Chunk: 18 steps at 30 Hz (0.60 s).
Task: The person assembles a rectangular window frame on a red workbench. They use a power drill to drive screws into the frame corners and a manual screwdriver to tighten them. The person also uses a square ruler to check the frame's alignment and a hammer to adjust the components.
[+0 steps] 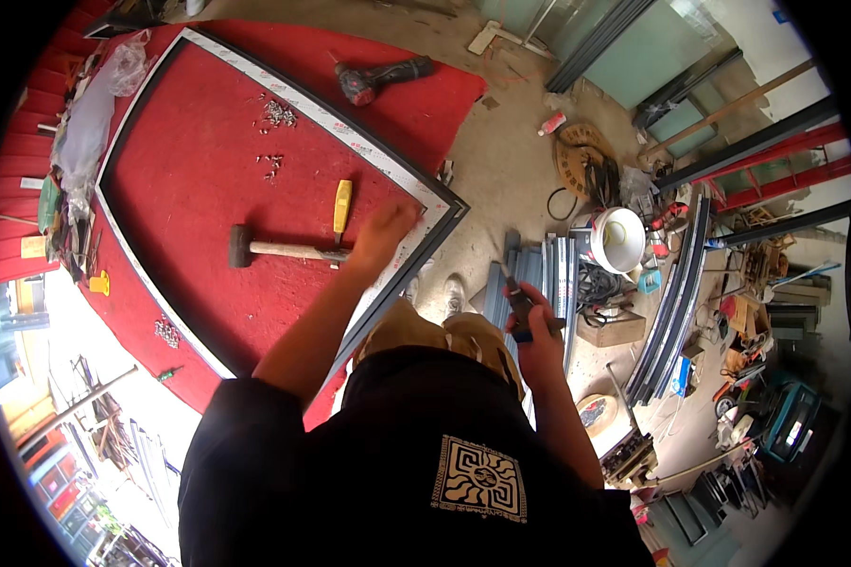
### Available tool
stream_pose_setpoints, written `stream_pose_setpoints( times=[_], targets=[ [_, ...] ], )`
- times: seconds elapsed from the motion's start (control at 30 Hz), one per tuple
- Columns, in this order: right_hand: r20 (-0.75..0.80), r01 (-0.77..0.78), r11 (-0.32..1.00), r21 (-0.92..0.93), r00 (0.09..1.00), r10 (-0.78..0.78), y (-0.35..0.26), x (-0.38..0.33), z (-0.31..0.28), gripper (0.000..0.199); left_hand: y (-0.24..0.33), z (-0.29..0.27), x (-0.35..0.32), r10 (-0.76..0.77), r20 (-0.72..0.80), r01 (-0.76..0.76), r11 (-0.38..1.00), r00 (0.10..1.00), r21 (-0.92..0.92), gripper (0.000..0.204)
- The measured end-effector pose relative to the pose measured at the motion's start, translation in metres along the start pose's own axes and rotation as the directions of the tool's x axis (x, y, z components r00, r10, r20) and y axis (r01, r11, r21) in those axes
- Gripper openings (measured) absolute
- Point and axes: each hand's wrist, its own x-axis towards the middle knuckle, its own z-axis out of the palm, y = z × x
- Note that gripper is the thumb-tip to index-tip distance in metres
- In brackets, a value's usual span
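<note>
A large dark frame (350, 134), its inner face covered with printed white film, lies on a red-covered table (189, 142). My left hand (388, 233) is at the frame's near right corner, its fingers drawn together over the filmed edge; what they hold, if anything, is hidden. Out to the right of the table, my right hand (540, 345) is wrapped round a dark drill-like tool (521, 307) with a slim tip pointing up and away. Inside the frame lie a mallet (241, 246) with a wooden handle and a yellow-handled chisel-like tool (342, 208).
Small piles of screws (276, 115) lie within the frame, and a red-and-black cordless drill (373, 80) lies beyond it. Dark metal profiles (560, 274), a white bucket (616, 239) and coiled cables crowd the floor at right. Glass panes (648, 57) lean at the back.
</note>
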Motion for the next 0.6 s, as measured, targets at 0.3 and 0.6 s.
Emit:
stream_pose_setpoints(
  times=[0.3,0.6],
  targets=[
    [0.656,0.272,0.799,-0.536,0.730,0.191,-0.003,0.036,0.041,0.053,-0.015,0.074,-0.142,-0.341,0.112,0.326,0.674,0.933,-0.663,0.051],
    [0.199,-0.342,0.902,-0.262,0.896,0.398,0.072,0.161,0.038,0.089,-0.038,0.053,-0.220,-0.302,-0.518,-0.070,0.811,0.800,-0.581,0.046]
  ],
)
